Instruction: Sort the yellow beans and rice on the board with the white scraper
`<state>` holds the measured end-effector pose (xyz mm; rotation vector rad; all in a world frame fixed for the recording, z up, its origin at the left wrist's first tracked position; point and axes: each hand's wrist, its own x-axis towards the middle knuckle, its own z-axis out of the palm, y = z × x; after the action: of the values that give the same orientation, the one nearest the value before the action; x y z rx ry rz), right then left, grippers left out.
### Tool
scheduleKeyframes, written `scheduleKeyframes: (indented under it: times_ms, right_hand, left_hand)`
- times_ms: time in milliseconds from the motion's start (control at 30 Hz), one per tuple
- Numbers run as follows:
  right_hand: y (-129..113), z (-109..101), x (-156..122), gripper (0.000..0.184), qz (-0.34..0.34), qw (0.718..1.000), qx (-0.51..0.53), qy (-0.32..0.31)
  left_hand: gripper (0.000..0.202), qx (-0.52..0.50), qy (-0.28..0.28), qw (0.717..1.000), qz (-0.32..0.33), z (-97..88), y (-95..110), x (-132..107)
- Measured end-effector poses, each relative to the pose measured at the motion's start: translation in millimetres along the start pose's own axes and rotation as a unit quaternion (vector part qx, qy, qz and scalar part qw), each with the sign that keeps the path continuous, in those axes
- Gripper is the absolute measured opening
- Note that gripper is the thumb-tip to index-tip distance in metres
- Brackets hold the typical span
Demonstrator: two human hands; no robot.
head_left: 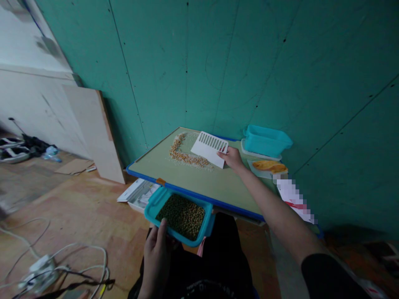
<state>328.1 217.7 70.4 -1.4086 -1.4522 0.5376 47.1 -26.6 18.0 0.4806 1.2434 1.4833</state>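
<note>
My left hand [158,245] grips the near left rim of a teal plastic container [152,206], thumb on top. Inside it lie dark green beans [174,209] on the left and tan beans [193,218] on the right. The container is held just below the table's front edge. Over the table, my right hand [232,158] is closed on the right end of a white slotted scraper [207,151], its slots facing the wall. Left of the scraper, yellow-orange grains mixed with white ones [183,158] lie in a curved band on the tabletop [156,166].
A second teal container [268,141] stands on a white lid at the table's right rear. Before it is a clear bag with something yellow [269,167]. A wooden board [93,128] leans on the green wall [202,62]. Cables and a power strip [40,270] lie on the floor at left.
</note>
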Motion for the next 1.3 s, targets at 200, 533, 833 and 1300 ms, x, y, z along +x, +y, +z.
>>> scheduleKeyframes:
  times_ms: [200, 533, 833, 1300]
  right_hand:
    - [-11, 6, -14, 0.024, 0.091, 0.991, 0.1, -0.017]
    - [-25, 11, -26, 0.027, 0.156, 0.971, 0.173, -0.055]
    - [-37, 10, -26, 0.038, 0.134, 0.97, 0.195, -0.058]
    - [-33, -4, -23, 0.035, 0.152, 0.963, 0.203, -0.096]
  left_hand:
    - [0.036, -0.039, -0.024, 0.999, -0.012, 0.3, -14, 6]
    - [0.039, -0.057, -0.007, 0.998, -0.026, 13.1, -15, 2]
    - [0.041, -0.021, -0.005, 1.0, 0.004, 17.8, 6, 2]
    - [0.037, -0.04, -0.063, 0.997, 0.014, 6.2, -24, 22]
